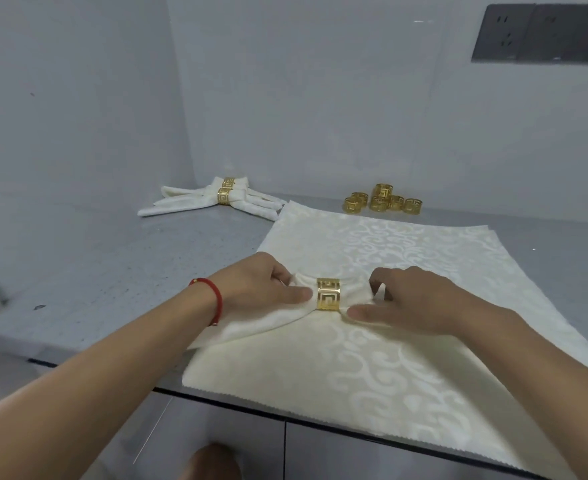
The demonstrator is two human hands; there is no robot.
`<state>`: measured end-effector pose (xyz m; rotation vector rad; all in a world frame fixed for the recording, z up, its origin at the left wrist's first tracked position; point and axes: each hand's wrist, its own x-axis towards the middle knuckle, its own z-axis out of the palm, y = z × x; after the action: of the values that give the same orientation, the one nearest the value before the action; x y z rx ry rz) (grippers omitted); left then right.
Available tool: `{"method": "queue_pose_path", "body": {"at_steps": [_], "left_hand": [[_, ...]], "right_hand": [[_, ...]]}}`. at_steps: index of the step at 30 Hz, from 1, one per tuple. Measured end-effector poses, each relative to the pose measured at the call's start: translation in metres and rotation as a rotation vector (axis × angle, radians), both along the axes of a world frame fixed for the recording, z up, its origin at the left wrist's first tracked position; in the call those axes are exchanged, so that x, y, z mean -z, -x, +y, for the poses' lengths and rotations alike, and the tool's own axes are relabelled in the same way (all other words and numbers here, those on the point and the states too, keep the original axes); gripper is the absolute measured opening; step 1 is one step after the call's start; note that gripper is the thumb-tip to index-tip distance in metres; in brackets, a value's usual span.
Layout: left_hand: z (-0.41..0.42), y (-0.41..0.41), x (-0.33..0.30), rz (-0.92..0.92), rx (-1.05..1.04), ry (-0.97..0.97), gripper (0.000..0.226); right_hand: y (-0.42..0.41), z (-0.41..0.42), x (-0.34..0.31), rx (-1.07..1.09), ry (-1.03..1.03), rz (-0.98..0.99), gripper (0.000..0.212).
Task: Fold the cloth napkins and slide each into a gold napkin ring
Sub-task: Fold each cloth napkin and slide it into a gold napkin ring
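Nearest, at 6 o'clock: flat stack of cream patterned napkins (372, 358) spread over the grey steel counter (112, 271), near edge overhanging. On top, centre of view: folded napkin (268, 320) threaded through a gold napkin ring (328, 294). Left hand (261, 289), red cord bracelet (214, 299) at the wrist, pinching the cloth just at 9 o'clock of the ring. Right hand (410, 299) pinching the cloth at 3 o'clock of it, thumb pressed flat. Farther, at 11 o'clock: finished ringed napkins (216, 199) piled together. At 1 o'clock: cluster of spare gold rings (382, 199). Beyond, top right: dark wall sockets (542, 32).
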<state>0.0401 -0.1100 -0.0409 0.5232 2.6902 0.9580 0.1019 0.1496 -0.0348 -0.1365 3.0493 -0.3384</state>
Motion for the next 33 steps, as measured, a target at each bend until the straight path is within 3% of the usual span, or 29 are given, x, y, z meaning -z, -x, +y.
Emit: {"method": "queue_pose_path", "body": {"at_steps": [4, 10, 13, 16, 23, 31, 33], "left_hand": [[-0.002, 0.001, 0.002, -0.003, -0.017, -0.036, 0.047], [0.005, 0.002, 0.005, 0.064, 0.004, -0.005, 0.043], [0.006, 0.006, 0.007, 0.047, -0.007, 0.027, 0.041], [0.002, 0.009, 0.002, -0.034, -0.038, -0.047, 0.024], [-0.011, 0.019, -0.009, -0.084, -0.166, -0.228, 0.036], [-0.054, 0.048, -0.006, 0.218, -0.435, -0.306, 0.034], [-0.065, 0.057, 0.003, 0.495, -0.532, -0.153, 0.036]], "right_hand": [[0.006, -0.001, 0.005, -0.023, 0.212, 0.154, 0.026], [0.012, -0.003, 0.018, 0.077, 0.322, 0.105, 0.037], [0.013, -0.002, 0.015, 0.078, 0.362, 0.071, 0.029], [0.012, -0.002, 0.008, 0.041, 0.453, 0.075, 0.015], [0.041, -0.016, -0.008, 0.031, 0.669, 0.077, 0.011], [0.109, -0.085, 0.004, 0.109, 0.897, 0.095, 0.015], [0.133, -0.106, 0.01, 0.144, 0.912, 0.107, 0.015]]}}
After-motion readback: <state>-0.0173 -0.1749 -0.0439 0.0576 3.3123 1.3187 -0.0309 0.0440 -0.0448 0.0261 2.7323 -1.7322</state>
